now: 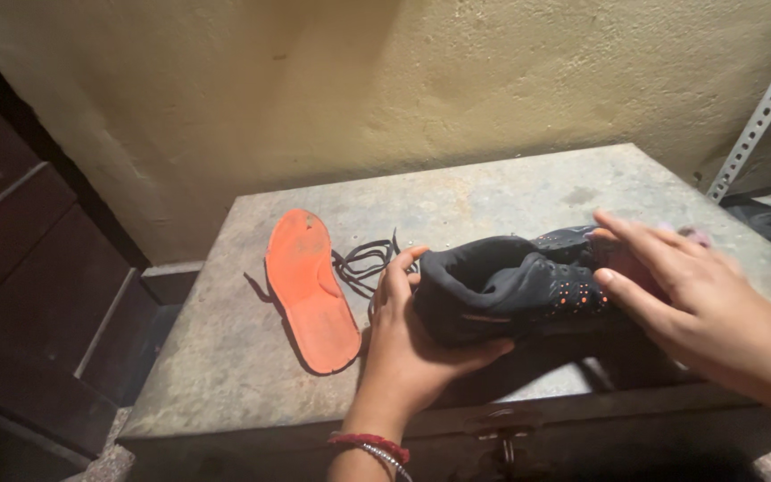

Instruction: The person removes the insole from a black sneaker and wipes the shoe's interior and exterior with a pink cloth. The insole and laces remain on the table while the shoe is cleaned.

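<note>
Plainly, the left hand [403,344] cups the heel of a black shoe [510,286] near the front edge of the metal trunk [225,375], while the right hand [680,295] lies open over its toe. Soft and light, it looks best gripped at the collar. An orange insole [310,290] and loose laces [363,261] lie to the left.

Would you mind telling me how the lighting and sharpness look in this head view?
Head view: dim, warm light; the left hand and black shoe throw a dark shadow on the metal trunk; the right hand looks slightly motion-blurred; the orange insole is sharp; the left edge falls to near black.
</note>
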